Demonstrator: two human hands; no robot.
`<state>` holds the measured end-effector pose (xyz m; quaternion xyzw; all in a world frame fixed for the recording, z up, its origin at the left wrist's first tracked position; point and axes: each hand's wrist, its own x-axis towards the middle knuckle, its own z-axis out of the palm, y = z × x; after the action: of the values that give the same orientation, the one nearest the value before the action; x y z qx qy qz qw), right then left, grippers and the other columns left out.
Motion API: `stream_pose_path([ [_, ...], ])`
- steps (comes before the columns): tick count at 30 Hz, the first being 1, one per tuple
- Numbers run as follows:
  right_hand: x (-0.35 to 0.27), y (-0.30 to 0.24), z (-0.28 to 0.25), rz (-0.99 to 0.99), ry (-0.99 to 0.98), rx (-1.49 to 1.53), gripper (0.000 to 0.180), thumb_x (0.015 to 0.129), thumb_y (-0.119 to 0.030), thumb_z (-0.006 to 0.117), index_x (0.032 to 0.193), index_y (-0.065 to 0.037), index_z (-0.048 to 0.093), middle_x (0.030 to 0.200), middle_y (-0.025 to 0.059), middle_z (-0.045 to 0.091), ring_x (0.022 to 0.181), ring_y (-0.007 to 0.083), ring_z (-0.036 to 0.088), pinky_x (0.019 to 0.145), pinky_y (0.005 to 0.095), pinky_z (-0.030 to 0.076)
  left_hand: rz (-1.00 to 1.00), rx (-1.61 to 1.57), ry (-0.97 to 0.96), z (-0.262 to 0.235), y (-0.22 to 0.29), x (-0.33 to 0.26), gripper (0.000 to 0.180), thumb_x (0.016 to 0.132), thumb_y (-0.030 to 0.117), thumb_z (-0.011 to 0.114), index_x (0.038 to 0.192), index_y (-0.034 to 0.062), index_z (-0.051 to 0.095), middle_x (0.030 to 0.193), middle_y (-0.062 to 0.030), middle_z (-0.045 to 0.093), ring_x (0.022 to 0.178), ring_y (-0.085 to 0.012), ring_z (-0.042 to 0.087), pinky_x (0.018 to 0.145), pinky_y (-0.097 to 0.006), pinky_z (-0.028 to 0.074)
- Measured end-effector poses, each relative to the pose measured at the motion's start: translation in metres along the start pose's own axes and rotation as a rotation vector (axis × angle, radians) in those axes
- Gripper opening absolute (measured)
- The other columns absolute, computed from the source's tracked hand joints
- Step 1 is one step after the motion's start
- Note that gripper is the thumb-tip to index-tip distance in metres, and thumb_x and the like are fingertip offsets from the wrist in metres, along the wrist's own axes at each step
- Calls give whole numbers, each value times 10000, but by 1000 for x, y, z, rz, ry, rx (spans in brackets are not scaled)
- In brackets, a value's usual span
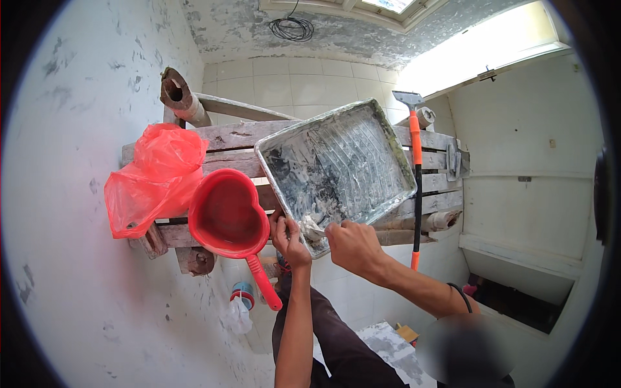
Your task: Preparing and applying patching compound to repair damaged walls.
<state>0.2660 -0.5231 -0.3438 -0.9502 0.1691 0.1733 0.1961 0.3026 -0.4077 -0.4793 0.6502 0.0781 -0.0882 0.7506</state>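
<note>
A metal paint tray (388, 161), smeared with white paste, lies tilted on a rough wooden plank platform (226, 136). My left hand (288, 238) grips the tray's near corner, with the thumb on the rim. My right hand (352, 246) is closed just to the right of it, at the tray's near edge. Its fingers hold a small tool, mostly hidden, whose tip sits in a lump of white paste (312, 227). A black band circles my right forearm.
A red heart-shaped dipper (226, 213) with a long handle sits left of the tray, beside a red plastic bag (155, 178). A long scraper with an orange and black handle (416, 168) leans at the tray's right. White plastered walls stand on both sides. Small containers lie on the floor below.
</note>
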Motion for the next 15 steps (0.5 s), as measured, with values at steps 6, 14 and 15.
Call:
stream_pose_path([
  [6,7,-18,-11,34,-82,-33,161,881,-130,603,807,-11,683,665,214,651,670,430,666,627,531,516,-10,79,8,-1,1,0,217,996,87,531,1045,-104,620,1239,-140,575,1061,-232,548,975,-336,412],
  [14,5,-6,-16,68,-10,1,214,929,-169,593,811,-17,686,685,221,661,657,424,664,623,516,520,-27,72,-6,5,8,-2,249,1000,87,524,1137,-97,620,1225,-120,580,1060,-206,543,951,-312,420],
  [15,10,-7,-12,45,-25,-15,218,935,-173,592,819,-21,696,697,215,671,663,422,668,630,507,526,-22,70,-2,2,7,-1,249,1000,87,524,1137,-97,620,1225,-120,580,1060,-206,543,951,-312,420],
])
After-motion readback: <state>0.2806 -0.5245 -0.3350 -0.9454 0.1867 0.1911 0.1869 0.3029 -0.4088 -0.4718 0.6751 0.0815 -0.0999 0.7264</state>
